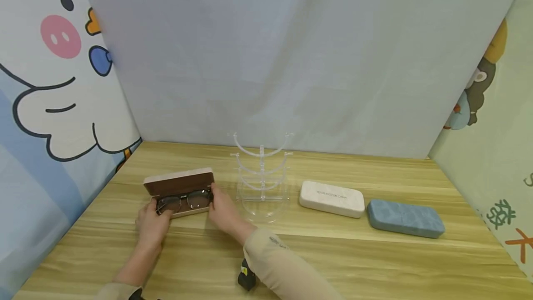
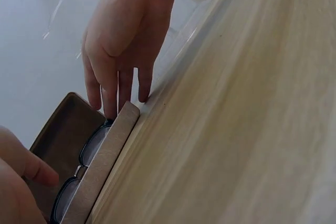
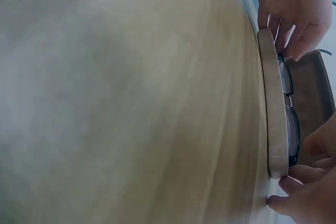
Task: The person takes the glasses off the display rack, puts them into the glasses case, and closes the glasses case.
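Note:
A pair of dark-framed eyeglasses [image 1: 186, 201] sits in an opened glasses case [image 1: 179, 183] with a brown lining and a pale outside. Its lid leans back, and the lenses show above the front wall. My left hand [image 1: 152, 223] pinches the left end of the frame at the case's left side. At the other end, my right hand [image 1: 222, 208] holds the frame between thumb and fingers, as the right wrist view shows near the black rim [image 3: 294, 135]. The folded temples are mostly hidden by the case and hands.
Just right of the hands stands a clear acrylic eyewear stand [image 1: 262, 179] with curved arms. Farther right lie a closed white glasses case [image 1: 331, 199] and a closed blue one [image 1: 405, 218]. A small black object [image 1: 246, 277] is near the right sleeve.

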`<state>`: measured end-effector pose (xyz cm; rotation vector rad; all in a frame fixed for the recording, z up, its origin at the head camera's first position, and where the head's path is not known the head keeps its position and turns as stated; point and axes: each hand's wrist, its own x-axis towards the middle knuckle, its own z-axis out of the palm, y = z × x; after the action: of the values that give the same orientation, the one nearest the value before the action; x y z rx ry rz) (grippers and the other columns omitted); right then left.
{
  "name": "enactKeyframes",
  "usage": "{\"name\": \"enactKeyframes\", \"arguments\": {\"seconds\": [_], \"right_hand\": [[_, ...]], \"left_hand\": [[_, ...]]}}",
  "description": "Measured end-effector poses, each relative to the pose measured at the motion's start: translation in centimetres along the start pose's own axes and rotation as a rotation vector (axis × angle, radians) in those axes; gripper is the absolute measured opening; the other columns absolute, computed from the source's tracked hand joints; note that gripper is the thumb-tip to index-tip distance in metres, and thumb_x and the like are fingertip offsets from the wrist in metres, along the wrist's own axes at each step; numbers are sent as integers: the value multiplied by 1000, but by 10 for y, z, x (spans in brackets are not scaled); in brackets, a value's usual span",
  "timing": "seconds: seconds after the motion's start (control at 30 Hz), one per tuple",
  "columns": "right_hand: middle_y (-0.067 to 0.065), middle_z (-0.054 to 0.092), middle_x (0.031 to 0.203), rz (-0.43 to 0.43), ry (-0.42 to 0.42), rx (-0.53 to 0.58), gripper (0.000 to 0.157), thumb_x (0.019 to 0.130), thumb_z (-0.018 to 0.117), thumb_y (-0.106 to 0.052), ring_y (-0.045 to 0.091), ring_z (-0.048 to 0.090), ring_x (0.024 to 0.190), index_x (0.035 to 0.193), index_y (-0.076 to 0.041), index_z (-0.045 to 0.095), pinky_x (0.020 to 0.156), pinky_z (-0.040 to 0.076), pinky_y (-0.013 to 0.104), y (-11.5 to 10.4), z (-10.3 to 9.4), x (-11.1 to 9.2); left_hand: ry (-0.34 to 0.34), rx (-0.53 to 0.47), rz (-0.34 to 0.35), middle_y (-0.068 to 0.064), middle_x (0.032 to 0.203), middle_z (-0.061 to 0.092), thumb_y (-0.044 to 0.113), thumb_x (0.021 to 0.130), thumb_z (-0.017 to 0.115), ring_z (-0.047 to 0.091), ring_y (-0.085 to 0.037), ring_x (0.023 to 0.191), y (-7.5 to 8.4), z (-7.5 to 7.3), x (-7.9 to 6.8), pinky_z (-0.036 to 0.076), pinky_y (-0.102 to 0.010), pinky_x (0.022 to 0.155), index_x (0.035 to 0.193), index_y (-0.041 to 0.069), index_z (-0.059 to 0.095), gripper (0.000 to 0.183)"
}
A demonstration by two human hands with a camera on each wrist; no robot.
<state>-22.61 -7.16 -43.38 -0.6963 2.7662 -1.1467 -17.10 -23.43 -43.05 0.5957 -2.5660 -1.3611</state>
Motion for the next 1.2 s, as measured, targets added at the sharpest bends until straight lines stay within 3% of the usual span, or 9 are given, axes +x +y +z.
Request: {"name": "enactKeyframes", "arguments": {"seconds": [0.37, 0.5, 0.63, 0.7, 0.77, 0.87, 0.93, 1.03, 1.2], "right_hand": [[18, 38, 140, 35, -9, 158, 53, 91, 46, -6, 25, 40, 126, 140, 4, 27, 101, 37, 34, 2, 0, -1], [18, 36, 140, 72, 6, 261, 59, 91, 49, -7, 26, 41, 123, 142, 2, 22, 101, 38, 37, 2, -6, 4], [15, 30, 145, 79, -12, 247, 66, 90, 51, -10, 26, 42, 123, 145, -3, 15, 101, 37, 36, 0, -13, 10], [14, 28, 146, 51, -31, 262, 72, 88, 53, -7, 24, 47, 118, 146, -5, 11, 94, 43, 31, 0, -15, 13], [11, 31, 145, 36, -52, 279, 77, 85, 54, -5, 26, 56, 103, 147, -10, 7, 77, 49, 26, 0, -16, 15], [11, 33, 144, 29, -59, 331, 79, 84, 54, -4, 26, 60, 93, 147, -14, 8, 59, 47, 21, 0, -17, 18], [11, 35, 143, 53, -45, 356, 72, 87, 54, -7, 27, 60, 98, 147, -16, 13, 62, 48, 22, 1, -18, 19], [12, 35, 142, 88, -10, 397, 61, 91, 53, -15, 28, 51, 116, 144, -17, 23, 78, 50, 27, 1, -18, 20], [13, 39, 140, 113, -7, 440, 46, 93, 52, -26, 29, 49, 118, 135, -18, 34, 83, 50, 35, 2, -18, 18]], "left_hand": [[10, -141, -87, -34, 135, 6, 5, 78, 44, 9, -49, 124, 1, -2, 1, 14, -53, 103, 139, -12, 15, 70], [1, -216, -121, -32, 138, -1, 7, 81, 44, 10, -48, 127, 8, -10, 7, 15, -53, 106, 142, -7, 5, 74], [-50, -216, -104, -30, 143, -5, 12, 87, 44, 7, -48, 130, 12, -21, 16, 15, -55, 106, 144, 0, -6, 77], [-96, -214, -84, -27, 147, -6, 19, 90, 43, 3, -46, 134, 14, -26, 20, 13, -56, 107, 144, 5, -10, 77], [-136, -243, -68, -23, 149, -7, 25, 93, 41, -1, -42, 136, 15, -29, 22, 11, -56, 108, 144, 8, -14, 77], [-166, -292, -67, -19, 151, -7, 30, 94, 40, -2, -40, 137, 15, -30, 23, 11, -55, 109, 144, 11, -15, 77], [-147, -294, -73, -20, 151, -4, 33, 94, 41, 3, -40, 137, 16, -30, 22, 14, -54, 109, 145, 11, -11, 77], [-88, -292, -81, -20, 151, 4, 37, 93, 42, 12, -41, 135, 16, -26, 19, 19, -52, 108, 146, 10, -4, 76], [41, -336, -92, -20, 147, 19, 43, 91, 44, 29, -37, 126, 12, -18, 17, 33, -46, 98, 145, 9, 10, 72]]}}
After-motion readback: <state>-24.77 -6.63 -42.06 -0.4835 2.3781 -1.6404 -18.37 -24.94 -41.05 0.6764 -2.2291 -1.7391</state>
